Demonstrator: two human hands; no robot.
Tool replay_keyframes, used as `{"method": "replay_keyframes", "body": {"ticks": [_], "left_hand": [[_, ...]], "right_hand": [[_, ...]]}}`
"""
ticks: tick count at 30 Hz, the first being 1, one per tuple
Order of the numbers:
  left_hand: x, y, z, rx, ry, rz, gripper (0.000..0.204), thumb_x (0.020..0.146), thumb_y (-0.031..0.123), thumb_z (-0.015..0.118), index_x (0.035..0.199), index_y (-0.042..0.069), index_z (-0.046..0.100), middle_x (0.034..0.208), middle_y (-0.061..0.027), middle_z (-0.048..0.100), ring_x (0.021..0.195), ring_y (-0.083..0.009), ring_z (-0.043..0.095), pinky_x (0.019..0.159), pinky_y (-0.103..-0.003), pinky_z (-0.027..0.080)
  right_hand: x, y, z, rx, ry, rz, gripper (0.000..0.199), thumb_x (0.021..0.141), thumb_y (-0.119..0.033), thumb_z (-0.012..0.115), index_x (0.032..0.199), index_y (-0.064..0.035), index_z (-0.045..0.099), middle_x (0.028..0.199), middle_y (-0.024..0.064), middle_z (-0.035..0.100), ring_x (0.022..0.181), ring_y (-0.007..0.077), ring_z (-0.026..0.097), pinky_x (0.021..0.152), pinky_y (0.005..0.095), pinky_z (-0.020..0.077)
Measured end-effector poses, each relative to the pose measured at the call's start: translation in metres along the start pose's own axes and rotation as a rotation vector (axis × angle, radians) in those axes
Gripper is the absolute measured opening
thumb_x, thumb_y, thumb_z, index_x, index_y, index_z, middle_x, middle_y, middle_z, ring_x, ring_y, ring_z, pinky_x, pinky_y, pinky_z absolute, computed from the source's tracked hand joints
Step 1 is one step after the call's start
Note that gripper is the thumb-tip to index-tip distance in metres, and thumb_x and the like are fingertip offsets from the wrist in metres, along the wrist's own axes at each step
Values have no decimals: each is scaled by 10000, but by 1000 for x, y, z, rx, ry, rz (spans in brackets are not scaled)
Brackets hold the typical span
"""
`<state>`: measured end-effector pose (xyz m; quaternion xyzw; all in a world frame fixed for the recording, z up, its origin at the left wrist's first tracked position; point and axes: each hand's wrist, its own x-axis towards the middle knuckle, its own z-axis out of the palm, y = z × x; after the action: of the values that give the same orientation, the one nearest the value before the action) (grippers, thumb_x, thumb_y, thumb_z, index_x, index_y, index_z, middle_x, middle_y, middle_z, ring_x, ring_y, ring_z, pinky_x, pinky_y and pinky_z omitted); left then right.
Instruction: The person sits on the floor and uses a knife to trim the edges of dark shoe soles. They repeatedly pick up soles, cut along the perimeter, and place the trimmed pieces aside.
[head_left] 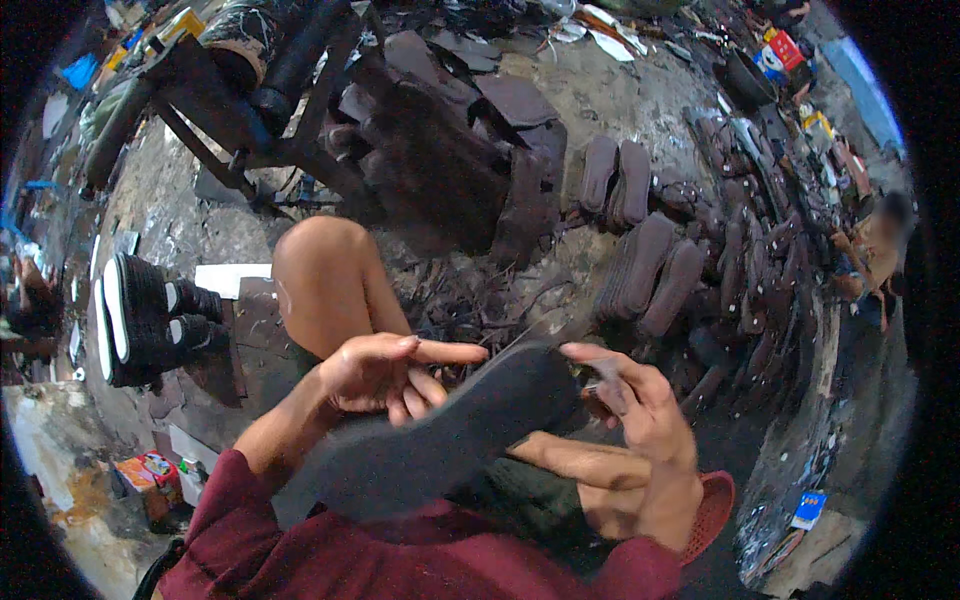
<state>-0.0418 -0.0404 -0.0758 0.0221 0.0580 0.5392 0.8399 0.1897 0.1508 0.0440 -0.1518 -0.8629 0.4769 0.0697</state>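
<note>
- Two bare hands work a dark grey shoe sole (450,430), which slants across the near centre of the scene, over the seated person's lap, its toe end up to the right.
- Left hand (385,375) lies along the sole's left edge, forefinger stretched out flat toward the right, remaining fingers curled loosely under; it touches the sole rather than clamping it.
- Right hand (635,400) meets the sole's far right tip, thumb and fingers pinched together there; whether a small tool sits in that pinch cannot be told.
- Maroon sleeves (330,550) come in from the near edge; a bare knee (320,270) rises just beyond the left hand.
- Rows of dark soles (650,270) stand on the grimy floor (600,90) at far right, with taller stacks (440,170) at far centre.
- Black shoes with white soles (140,320) rest at left, well apart from the hands.
- Another person (875,250) sits at the far right edge.
</note>
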Motion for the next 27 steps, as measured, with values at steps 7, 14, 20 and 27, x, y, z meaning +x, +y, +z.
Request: {"method": "replay_keyframes", "body": {"ticks": [7, 14, 20, 27], "left_hand": [[90, -32, 32, -60, 270, 760, 423, 828, 63, 726, 1197, 24, 522, 1213, -117, 592, 1063, -216, 613, 957, -451, 477], [103, -10, 91, 146, 624, 866, 266, 869, 122, 694, 1070, -1, 569, 989, -89, 669, 872, -186, 677, 837, -347, 575], [82, -23, 63, 246, 827, 763, 299, 852, 252, 664, 1061, 57, 576, 975, -69, 670, 880, -202, 656, 825, -350, 534], [58, -40, 49, 348, 848, 780, 232, 881, 282, 593, 1046, 123, 551, 969, -41, 631, 877, -228, 642, 827, -378, 532]], "right_hand": [[-6, 19, 104, 343, 813, 72, 486, 1011, -210, 437, 1417, 48, 366, 994, 112, 603, 639, 112, 549, 547, 252, 471], [-63, 83, 163, 64, 799, 144, 595, 983, -253, 484, 1468, 29, 285, 975, 150, 638, 617, 219, 604, 563, 340, 499], [-96, 70, 161, -104, 581, 261, 513, 946, -174, 506, 1380, 82, 410, 1106, 239, 647, 939, 385, 659, 820, 439, 521], [-60, 29, 113, -99, 431, 158, 473, 959, -139, 473, 1396, 36, 424, 1052, 234, 662, 828, 385, 680, 747, 399, 538]]}}
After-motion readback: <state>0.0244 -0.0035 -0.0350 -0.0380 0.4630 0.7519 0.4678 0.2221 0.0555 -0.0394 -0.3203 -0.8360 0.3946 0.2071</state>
